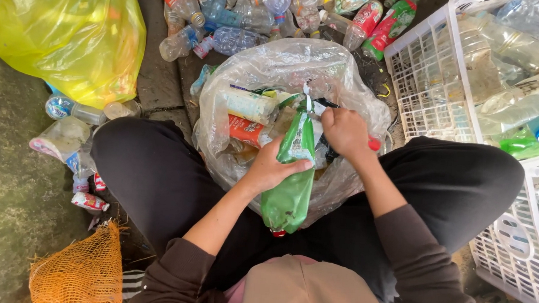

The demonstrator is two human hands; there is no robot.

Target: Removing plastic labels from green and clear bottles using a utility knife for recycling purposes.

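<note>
The green bottle [290, 191] was held over the lap, cap end down, just in front of the clear bag [275, 69] of bottles, with the left hand [272, 169] wrapped shut around its middle. At its upper end the right hand [345, 133] was pinched tight on what looked like the label [300, 138]. Light, thin and easily crushed it was judged to be, perhaps slick too, so a hold around the stiffer middle seemed best, near the white crate [433, 74].
</note>
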